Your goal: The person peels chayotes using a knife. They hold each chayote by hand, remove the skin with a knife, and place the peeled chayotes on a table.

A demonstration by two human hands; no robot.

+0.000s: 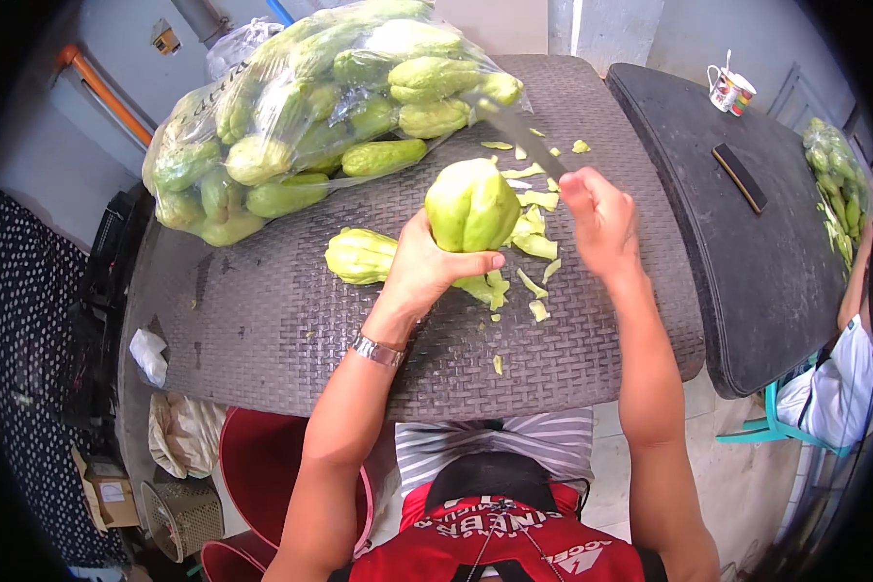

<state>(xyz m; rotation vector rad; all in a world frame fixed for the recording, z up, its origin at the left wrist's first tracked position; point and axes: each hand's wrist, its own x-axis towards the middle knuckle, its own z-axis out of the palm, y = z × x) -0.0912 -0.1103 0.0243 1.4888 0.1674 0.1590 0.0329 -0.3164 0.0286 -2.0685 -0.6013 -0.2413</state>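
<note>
A pale green chayote (471, 206) rests in my left hand (427, 260), whose fingers and thumb curl round its lower part above the table. My right hand (601, 221) grips a knife (519, 136); its dark blade points up and to the left, just beyond the chayote and apart from it. Another chayote (361, 256) lies on the woven table, left of my left wrist. Green peelings (533, 235) are scattered under and to the right of the held chayote. Behind my left hand lies a large clear plastic bag (310, 126) full of chayotes.
The brown woven table (262, 330) adjoins a black table (747, 252) with a cup (723, 89) and a dark oblong object (739, 178). Another bag of green produce (834, 175) and a person's arm (856, 267) are at far right. Red tubs (262, 456) stand below, left.
</note>
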